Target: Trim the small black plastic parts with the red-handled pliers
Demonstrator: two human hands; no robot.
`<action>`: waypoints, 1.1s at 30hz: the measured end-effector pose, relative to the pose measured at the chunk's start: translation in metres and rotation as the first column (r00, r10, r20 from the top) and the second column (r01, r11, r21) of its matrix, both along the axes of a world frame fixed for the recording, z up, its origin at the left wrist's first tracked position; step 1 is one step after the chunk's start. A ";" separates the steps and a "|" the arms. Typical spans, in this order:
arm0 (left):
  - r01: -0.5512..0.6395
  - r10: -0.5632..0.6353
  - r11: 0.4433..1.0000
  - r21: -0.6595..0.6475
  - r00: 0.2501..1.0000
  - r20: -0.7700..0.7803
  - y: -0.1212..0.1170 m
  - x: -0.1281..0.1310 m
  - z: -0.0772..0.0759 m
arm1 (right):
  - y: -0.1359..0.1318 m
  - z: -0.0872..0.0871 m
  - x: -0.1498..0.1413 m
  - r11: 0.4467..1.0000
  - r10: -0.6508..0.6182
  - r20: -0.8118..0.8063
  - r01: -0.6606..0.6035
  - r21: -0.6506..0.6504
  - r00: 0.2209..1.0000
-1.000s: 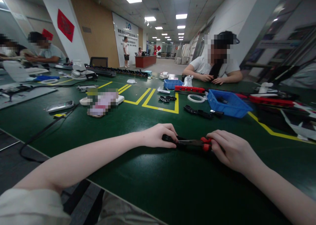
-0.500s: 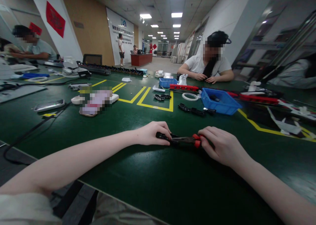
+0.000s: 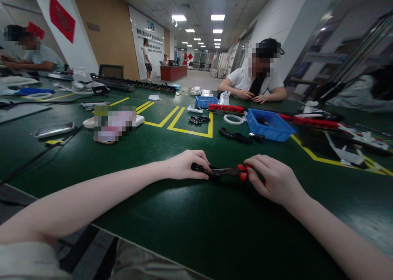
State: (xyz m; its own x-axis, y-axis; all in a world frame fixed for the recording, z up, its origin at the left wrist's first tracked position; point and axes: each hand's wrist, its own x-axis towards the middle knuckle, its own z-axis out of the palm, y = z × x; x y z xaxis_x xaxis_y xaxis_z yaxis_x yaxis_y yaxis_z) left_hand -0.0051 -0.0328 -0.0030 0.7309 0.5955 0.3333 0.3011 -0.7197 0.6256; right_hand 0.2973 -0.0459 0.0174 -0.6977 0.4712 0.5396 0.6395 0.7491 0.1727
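My left hand [image 3: 188,165] is closed around a small black part [image 3: 198,168], gripping it just above the green table [image 3: 147,222]. Red-handled pliers [image 3: 229,171] are in my right hand [image 3: 273,177], whose fingers wrap the handles. The long narrow jaws of the pliers point left and reach the black part beside my left fingertips. Whether the jaws clamp the part or only touch it, I cannot tell. Beyond my hands lie more black parts [image 3: 235,135] and a smaller cluster of black pieces [image 3: 199,119].
A blue bin [image 3: 270,128] holding something dark stands behind my right hand, with a white ring [image 3: 233,119] beside it. A phone [image 3: 115,126] lies to the left, near a cable [image 3: 39,155]. Across the table sits a person [image 3: 254,79].
The whole view has shifted slightly, so everything appears a little further left. Both hands keep their grip, and the pliers stay at the black part.
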 end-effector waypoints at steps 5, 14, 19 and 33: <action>0.007 -0.008 1.000 0.022 1.000 0.009 0.000 0.000 -0.001 | -0.002 0.000 -0.003 1.000 -0.016 0.020 0.016 0.017 1.000; 0.008 -0.008 1.000 0.011 1.000 -0.002 0.000 0.000 -0.002 | -0.001 0.001 -0.003 1.000 -0.004 0.040 0.005 -0.022 0.999; 0.009 -0.009 1.000 0.002 1.000 -0.009 0.001 0.000 -0.002 | -0.001 0.003 -0.003 0.999 -0.005 0.059 0.007 -0.039 0.998; -0.005 0.004 1.000 0.016 1.000 0.014 0.001 -0.001 -0.003 | -0.008 -0.002 -0.009 0.996 -0.063 0.025 0.064 -0.054 0.998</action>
